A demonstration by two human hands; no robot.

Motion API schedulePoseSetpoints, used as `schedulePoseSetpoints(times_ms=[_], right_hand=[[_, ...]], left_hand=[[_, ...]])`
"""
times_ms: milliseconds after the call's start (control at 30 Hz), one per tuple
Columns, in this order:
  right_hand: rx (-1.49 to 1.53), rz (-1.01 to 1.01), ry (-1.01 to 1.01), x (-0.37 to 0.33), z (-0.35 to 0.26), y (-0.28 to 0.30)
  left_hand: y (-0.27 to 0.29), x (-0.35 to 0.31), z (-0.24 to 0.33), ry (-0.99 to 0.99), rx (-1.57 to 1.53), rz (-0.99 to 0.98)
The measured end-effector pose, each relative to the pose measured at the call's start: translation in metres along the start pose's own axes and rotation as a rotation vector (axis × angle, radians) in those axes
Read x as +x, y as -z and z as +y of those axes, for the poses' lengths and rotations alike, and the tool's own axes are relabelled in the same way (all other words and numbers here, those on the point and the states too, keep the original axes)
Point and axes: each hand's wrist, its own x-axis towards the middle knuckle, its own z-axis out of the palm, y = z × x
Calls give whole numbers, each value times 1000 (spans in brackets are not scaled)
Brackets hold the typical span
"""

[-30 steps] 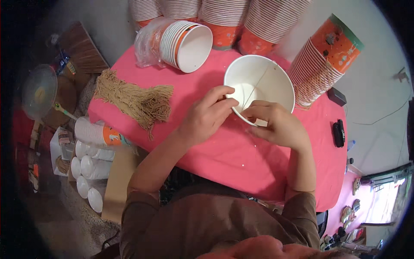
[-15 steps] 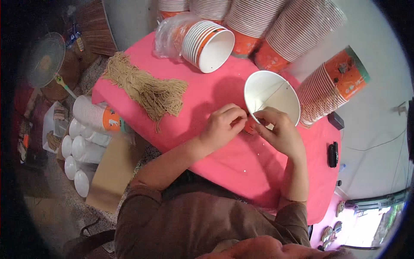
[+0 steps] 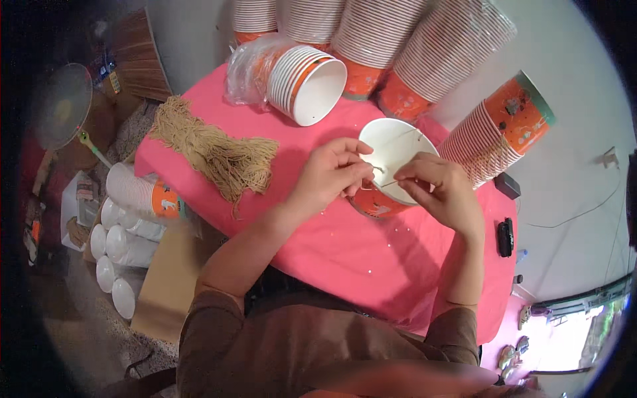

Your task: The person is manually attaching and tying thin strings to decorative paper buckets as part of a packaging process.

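Far left, below the table edge, white paper cups (image 3: 126, 229) lie in sleeves beside a cardboard box (image 3: 162, 285). On the pink tablecloth (image 3: 345, 265) a bundle of tan string (image 3: 212, 152) rests, with a wrapped stack of cups (image 3: 298, 83) on its side behind it. The left hand (image 3: 328, 174) has its fingertips pressed together at the near rim of the white-and-orange paper bucket (image 3: 391, 166), which stands tilted on the cloth at the middle. The right hand (image 3: 441, 189) pinches a thin string (image 3: 387, 184) at that same rim, touching the bucket. Tall nested stacks (image 3: 491, 126) lean at the right, and a small black device (image 3: 505, 237) lies near the table edge
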Motion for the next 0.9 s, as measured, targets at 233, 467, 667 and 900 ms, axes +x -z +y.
schedulePoseSetpoints(times_ms=[233, 467, 667, 900], right_hand=[[44, 40, 168, 15, 1, -8], [158, 191, 22, 11, 8, -19], [79, 164, 175, 3, 10, -25], [69, 248, 176, -3, 13, -17]], left_hand=[[-14, -3, -2, 90, 141, -39], [-13, -4, -4, 161, -32, -75], [-9, -4, -5, 244, -196, -80], [-8, -8, -6, 5, 194, -77]])
